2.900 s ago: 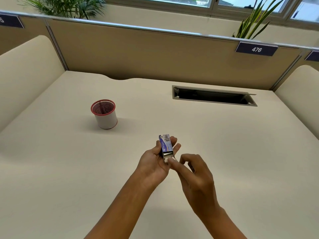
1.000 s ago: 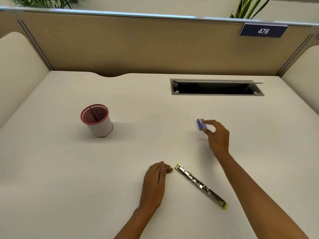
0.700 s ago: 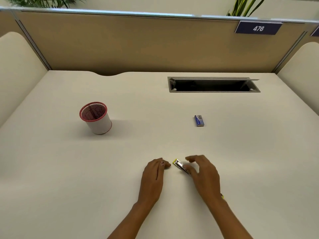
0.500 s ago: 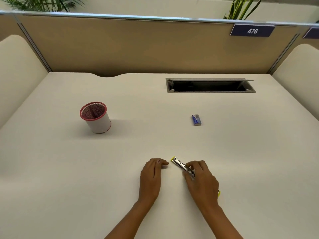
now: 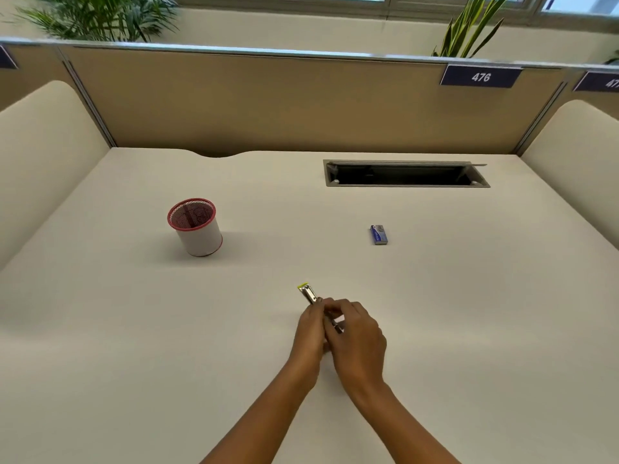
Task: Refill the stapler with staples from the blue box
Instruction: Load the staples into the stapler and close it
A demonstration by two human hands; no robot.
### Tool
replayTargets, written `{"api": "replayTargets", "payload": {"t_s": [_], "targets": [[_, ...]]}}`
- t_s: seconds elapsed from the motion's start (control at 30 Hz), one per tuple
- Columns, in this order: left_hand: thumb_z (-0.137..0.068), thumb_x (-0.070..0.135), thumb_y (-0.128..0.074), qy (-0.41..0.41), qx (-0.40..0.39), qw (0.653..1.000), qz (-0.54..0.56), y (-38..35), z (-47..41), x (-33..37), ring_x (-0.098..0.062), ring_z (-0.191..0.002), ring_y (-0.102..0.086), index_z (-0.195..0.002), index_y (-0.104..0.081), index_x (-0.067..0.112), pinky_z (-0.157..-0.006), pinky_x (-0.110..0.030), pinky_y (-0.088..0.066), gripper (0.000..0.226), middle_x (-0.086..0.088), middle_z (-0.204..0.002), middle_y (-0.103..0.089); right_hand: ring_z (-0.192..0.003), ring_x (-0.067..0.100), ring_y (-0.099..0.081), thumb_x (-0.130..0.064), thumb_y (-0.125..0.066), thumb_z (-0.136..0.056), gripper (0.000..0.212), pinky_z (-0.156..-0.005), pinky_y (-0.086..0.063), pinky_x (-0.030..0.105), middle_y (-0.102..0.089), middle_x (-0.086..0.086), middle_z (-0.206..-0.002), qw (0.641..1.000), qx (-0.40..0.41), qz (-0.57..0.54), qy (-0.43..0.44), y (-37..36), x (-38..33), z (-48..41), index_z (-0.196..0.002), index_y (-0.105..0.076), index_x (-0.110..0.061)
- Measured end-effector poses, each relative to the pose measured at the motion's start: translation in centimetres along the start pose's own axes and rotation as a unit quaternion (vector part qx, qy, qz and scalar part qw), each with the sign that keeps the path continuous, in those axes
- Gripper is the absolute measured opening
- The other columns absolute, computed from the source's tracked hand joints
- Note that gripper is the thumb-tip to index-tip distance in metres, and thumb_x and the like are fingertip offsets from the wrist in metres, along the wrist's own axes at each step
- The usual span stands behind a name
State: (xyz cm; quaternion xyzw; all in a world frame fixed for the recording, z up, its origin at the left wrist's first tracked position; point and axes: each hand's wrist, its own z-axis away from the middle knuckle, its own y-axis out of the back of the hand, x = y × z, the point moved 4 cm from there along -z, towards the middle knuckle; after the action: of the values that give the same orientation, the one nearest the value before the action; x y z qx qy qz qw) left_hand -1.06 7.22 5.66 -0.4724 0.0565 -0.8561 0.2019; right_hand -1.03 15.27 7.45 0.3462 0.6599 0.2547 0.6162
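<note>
Both my hands meet over the stapler [image 5: 308,294], low on the bench [image 5: 134,329] in front of me. My left hand [image 5: 310,333] curls around it from the left and my right hand [image 5: 358,339] pinches it from the right, fingers closed on the metal; only its yellow-tipped far end pokes out beyond my knuckles. It seems lifted a little off the bench, though my hands hide too much to be sure. The blue box [image 5: 379,234] lies well apart, farther back and to the right, and the red-rimmed cup [image 5: 196,227] stands off to the left. Half a second ago my left hand lay flat beside the stapler and only my right touched it; now both grip it, and it points more steeply away from me.
</note>
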Motion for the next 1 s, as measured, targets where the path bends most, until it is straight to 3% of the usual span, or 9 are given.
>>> {"api": "replayTargets", "payload": {"t_s": [0.07,0.17,0.27,0.37,0.5,0.57,0.7,0.87,1.0], "targets": [[-0.098,0.030,-0.041,0.009,0.009,0.999,0.039,0.1,0.6,0.4,-0.005,-0.068,-0.070,-0.097,-0.065,0.014,-0.054,-0.019,-0.051,0.028,0.006,-0.075,-0.074,-0.084,0.006,-0.066,-0.027,-0.064,-0.088,0.018,-0.069,-0.052,0.027,-0.068,-0.014,-0.098,1.000,0.001,-0.026,0.002,0.2,-1.0,0.5,-0.104,-0.067,-0.033],[-0.099,0.030,-0.038,0.014,0.014,1.000,0.023,0.6,1.2,0.8,-0.008,-0.065,-0.071,-0.102,-0.065,0.012,-0.053,-0.021,-0.052,0.032,0.004,-0.077,-0.075,-0.083,-0.001,-0.064,-0.022,-0.066,-0.086,0.019,-0.070,-0.051,0.017,-0.070,-0.016,-0.095,0.996,0.006,-0.088,-0.018,0.9,-1.8,0.9,-0.100,-0.068,-0.034],[-0.096,0.031,-0.042,0.032,0.020,0.998,-0.040,1.2,1.7,1.0,-0.012,-0.050,-0.053,-0.102,-0.065,0.010,-0.045,-0.022,-0.040,0.032,-0.002,-0.073,-0.062,-0.085,-0.004,-0.059,-0.007,-0.060,-0.088,0.028,-0.068,-0.038,0.004,-0.068,-0.016,-0.100,0.992,0.042,-0.120,-0.011,2.3,-2.2,0.6,-0.100,-0.069,-0.030],[-0.096,0.045,-0.040,0.033,0.006,0.997,-0.074,1.3,2.3,1.4,-0.009,-0.042,-0.032,-0.087,-0.062,0.009,-0.040,-0.018,-0.028,0.043,0.000,-0.064,-0.044,-0.095,0.002,-0.062,-0.003,-0.056,-0.091,0.029,-0.077,-0.038,0.006,-0.069,-0.011,-0.105,0.989,0.044,-0.144,-0.014,3.7,-2.2,-0.5,-0.105,-0.070,-0.024],[-0.091,0.055,-0.042,0.037,-0.016,0.995,-0.096,0.8,3.5,1.8,-0.008,-0.037,-0.027,-0.069,-0.051,0.014,-0.038,-0.018,-0.026,0.047,0.005,-0.053,-0.037,-0.100,0.004,-0.062,-0.015,-0.057,-0.095,0.020,-0.082,-0.041,0.012,-0.072,-0.010,-0.103,0.978,-0.032,-0.201,-0.038,4.3,-1.7,-1.7,-0.106,-0.072,-0.022],[-0.092,0.054,-0.039,0.040,-0.022,0.994,-0.102,0.5,3.9,1.9,-0.008,-0.037,-0.026,-0.065,-0.047,0.015,-0.039,-0.018,-0.024,0.048,0.004,-0.054,-0.035,-0.090,-0.002,-0.062,-0.022,-0.057,-0.096,0.018,-0.073,-0.040,0.010,-0.073,-0.011,-0.099,0.965,-0.076,-0.245,-0.058,4.3,-1.5,-2.1,-0.104,-0.073,-0.024],[-0.092,0.053,-0.034,0.043,-0.036,0.993,-0.103,0.3,4.4,2.1,-0.009,-0.038,-0.020,-0.057,-0.038,0.017,-0.041,-0.019,-0.020,0.050,0.004,-0.053,-0.031,-0.050,-0.008,-0.050,-0.027,-0.060,-0.094,0.018,-0.056,-0.032,0.014,-0.070,-0.011,-0.085,0.942,-0.137,-0.296,-0.084,4.3,-1.5,-2.2,-0.102,-0.076,-0.023],[-0.094,0.055,-0.029,0.062,-0.066,0.993,-0.074,0.0,4.7,2.0,-0.007,-0.036,-0.020,-0.057,-0.038,0.017,-0.038,-0.016,-0.020,0.055,0.004,-0.050,-0.031,-0.038,-0.003,-0.044,-0.021,-0.061,-0.094,0.017,-0.041,-0.029,0.016,-0.069,-0.006,-0.082,0.927,-0.164,-0.323,-0.097,5.0,-1.7,-2.2,-0.103,-0.075,-0.020],[-0.096,0.047,-0.029,0.063,-0.091,0.992,-0.059,-0.3,4.7,2.0,-0.006,-0.035,-0.022,-0.060,-0.041,0.016,-0.037,-0.015,-0.022,0.049,0.004,-0.049,-0.034,-0.036,0.005,-0.029,-0.018,-0.060,-0.095,0.017,-0.039,-0.026,0.020,-0.060,-0.017,-0.053,0.915,-0.169,-0.350,-0.111,5.2,-1.5,-2.2,-0.103,-0.075,-0.018]]}}
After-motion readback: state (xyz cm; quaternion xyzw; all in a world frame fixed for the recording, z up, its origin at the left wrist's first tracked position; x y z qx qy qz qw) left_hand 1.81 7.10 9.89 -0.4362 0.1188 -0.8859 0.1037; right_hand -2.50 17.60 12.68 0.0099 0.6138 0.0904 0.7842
